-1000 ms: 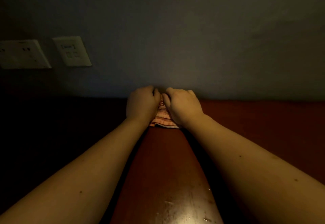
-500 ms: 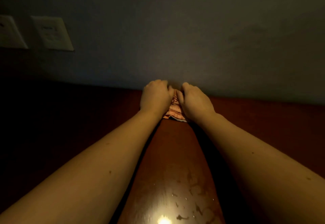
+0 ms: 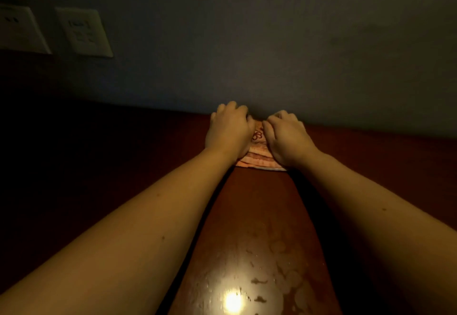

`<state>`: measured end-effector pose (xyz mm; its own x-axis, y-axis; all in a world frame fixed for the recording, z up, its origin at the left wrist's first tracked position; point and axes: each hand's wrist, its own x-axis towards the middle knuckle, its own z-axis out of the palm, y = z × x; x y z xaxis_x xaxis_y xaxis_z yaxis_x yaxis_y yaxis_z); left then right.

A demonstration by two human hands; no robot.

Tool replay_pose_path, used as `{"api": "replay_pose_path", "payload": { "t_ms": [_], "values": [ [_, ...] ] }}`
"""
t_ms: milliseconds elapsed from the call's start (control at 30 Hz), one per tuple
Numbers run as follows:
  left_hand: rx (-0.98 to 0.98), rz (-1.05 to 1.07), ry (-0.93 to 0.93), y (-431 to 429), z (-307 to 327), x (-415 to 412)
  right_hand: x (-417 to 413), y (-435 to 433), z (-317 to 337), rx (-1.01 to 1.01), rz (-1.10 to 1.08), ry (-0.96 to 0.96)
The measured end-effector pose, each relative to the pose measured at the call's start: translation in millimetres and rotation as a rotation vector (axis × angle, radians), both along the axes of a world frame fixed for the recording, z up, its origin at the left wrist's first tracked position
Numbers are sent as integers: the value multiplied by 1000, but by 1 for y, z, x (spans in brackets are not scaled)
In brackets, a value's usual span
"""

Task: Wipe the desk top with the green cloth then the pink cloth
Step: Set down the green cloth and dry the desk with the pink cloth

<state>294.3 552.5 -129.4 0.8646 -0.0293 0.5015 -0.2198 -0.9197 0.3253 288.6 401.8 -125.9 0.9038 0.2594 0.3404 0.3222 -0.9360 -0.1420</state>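
The pink cloth [image 3: 258, 159], striped with a small flower pattern, lies bunched on the dark red-brown desk top [image 3: 257, 215], at its far edge against the wall. My left hand [image 3: 228, 131] grips its left side with curled fingers. My right hand [image 3: 286, 139] grips its right side the same way. Only the strip between and below the hands shows. No green cloth is in view.
A grey wall [image 3: 272, 42] rises right behind the cloth. Two wall sockets [image 3: 82, 33] sit at the upper left. Wet streaks and a bright lamp reflection [image 3: 232, 301] mark the near desk top. The left part of the desk is in deep shadow.
Both hands have slid the pink cloth a little to the right along the back edge. They now sit slightly further apart, showing more cloth between them.
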Motion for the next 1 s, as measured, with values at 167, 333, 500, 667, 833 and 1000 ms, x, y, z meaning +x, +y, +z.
{"api": "replay_pose_path", "payload": {
  "t_ms": [167,333,500,667,833,1000],
  "values": [
    [-37,-31,45,-5,3,7,4,3,4,-18,-54,1],
    [-29,-43,36,-5,3,-38,-39,-2,3,-25,-20,6],
    [11,-38,42,-4,5,-65,-54,-5,3,-28,26,52],
    [5,-40,39,-7,8,-47,-27,-6,1,-20,48,42],
    [-35,15,93,-9,6,-34,-30,0,3,-25,-24,38],
    [-17,-21,94,-7,2,-74,-74,-5,2,-34,0,40]
  ]
}}
